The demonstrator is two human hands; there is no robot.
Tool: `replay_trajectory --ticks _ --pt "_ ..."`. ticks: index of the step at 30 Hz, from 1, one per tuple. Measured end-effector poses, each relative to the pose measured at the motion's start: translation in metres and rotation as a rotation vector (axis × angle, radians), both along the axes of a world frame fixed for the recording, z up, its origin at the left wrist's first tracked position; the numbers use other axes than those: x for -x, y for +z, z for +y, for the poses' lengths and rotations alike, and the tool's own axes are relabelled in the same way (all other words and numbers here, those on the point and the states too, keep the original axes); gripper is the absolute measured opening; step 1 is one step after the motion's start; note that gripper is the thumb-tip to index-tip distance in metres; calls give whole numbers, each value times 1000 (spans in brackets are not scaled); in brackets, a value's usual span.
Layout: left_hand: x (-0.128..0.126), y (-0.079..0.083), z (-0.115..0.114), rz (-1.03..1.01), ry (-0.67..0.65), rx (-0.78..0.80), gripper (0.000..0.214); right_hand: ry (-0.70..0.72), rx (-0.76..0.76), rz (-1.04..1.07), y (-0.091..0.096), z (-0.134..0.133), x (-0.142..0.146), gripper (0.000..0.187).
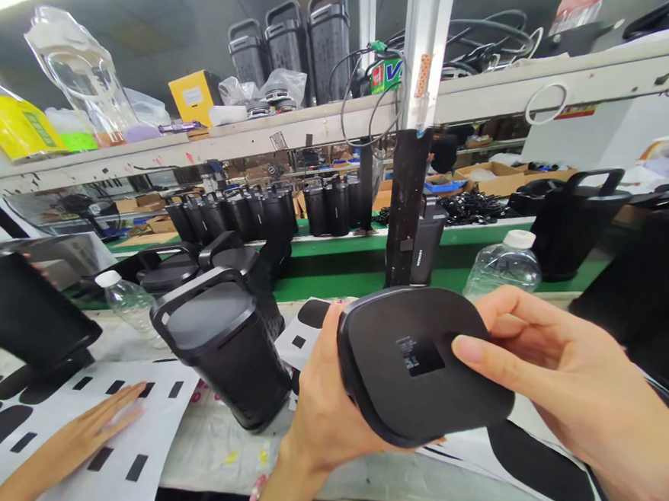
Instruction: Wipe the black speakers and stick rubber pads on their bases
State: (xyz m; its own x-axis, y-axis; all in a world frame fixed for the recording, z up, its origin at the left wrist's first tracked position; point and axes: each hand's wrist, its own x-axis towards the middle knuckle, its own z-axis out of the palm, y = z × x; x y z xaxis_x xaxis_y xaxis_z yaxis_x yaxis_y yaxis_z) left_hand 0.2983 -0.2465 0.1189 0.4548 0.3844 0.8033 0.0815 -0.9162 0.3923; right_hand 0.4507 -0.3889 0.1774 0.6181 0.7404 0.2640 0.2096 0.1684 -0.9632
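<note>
My left hand (324, 402) is wrapped round a black speaker (370, 390), its rounded flat base turned up toward me. On that base sits a small dark rectangular label (422, 357) with fine pale print. The thumb of my right hand (539, 356) presses at the label's right edge, and its other fingers curl by the base's upper right rim. A sheet of large black stickers (542, 465) lies on the bench below my right hand. Just left of my left hand stands another black speaker (230, 350) with a carry handle, tilted in view.
At left, a co-worker's hand (84, 439) rests flat on a sticker sheet (151, 451), beside a held black speaker (26, 313). Clear plastic bottles (505, 266) stand behind. Beyond them run a green conveyor (333, 269), a post (406, 202) and a loaded shelf (314, 123).
</note>
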Motion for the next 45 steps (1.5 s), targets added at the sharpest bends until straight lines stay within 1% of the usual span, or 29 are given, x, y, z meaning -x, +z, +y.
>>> replay_trajectory --ticks 5,10,16,25,31,35,40,45 --pt "-1 -2 -2 -26 2 9 152 1 -2 14 -1 2 -1 31" --pt "-2 -3 -1 -34 17 -31 159 -5 11 4 -3 0 -1 31" --pt "-4 -3 -1 -49 24 -26 162 -27 42 17 2 1 4 35" --pt "-5 -2 -3 -58 35 -33 158 -45 16 -27 -3 2 0 30" --pt "-3 -2 -3 -43 29 -16 157 -57 16 -18 -3 1 2 32" --pt "-4 -2 -2 -40 22 -31 156 -66 1 -50 -5 0 1 31" --pt "-6 -4 0 -95 6 -88 152 -72 27 -108 -2 1 1 26" --pt "-4 -5 -2 -35 49 -35 152 -108 59 -124 1 3 2 30"
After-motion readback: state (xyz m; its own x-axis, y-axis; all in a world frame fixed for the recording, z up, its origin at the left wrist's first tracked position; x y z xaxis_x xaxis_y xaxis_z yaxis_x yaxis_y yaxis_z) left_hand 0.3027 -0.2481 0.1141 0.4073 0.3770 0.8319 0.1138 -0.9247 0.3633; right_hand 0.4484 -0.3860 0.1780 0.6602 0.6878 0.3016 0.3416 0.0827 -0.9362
